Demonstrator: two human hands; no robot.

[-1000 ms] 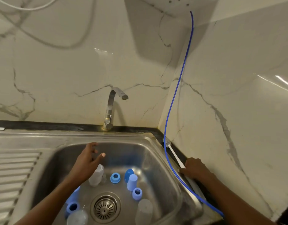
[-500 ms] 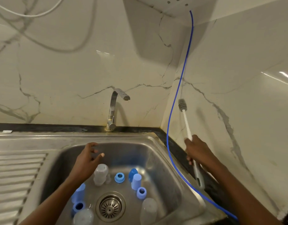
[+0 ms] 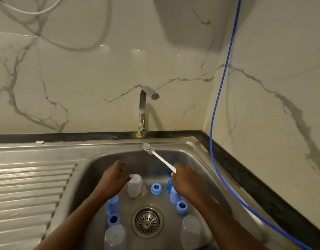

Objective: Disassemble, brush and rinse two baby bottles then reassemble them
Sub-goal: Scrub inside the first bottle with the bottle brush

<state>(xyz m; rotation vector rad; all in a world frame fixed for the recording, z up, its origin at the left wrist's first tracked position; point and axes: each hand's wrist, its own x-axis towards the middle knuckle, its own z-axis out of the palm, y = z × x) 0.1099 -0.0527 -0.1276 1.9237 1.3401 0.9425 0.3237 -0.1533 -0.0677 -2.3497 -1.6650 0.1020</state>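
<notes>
Now the right hand (image 3: pixel 187 179) holds its grip closed on the white brush (image 3: pixel 160 158) by the handle — bristles raised toward the back rim of the sink (image 3: pixel 101 147) — while the left hand (image 3: pixel 114 177) hovers with a loose, empty grip just beside a clear bottle (image 3: pixel 135 185) standing in the basin.

— Any writing, brand or number to read here?

— None that I can make out. The clear bottle (image 3: pixel 135 185) in the middle of the sink (image 3: pixel 195 147) shows no legible marks, and the brush (image 3: pixel 161 160) has a plain white handle.

— And that small white tag (image 3: pixel 40 141) by the sink's back edge, toward the left?

— Too small to read, if it carries any print at all.
</notes>
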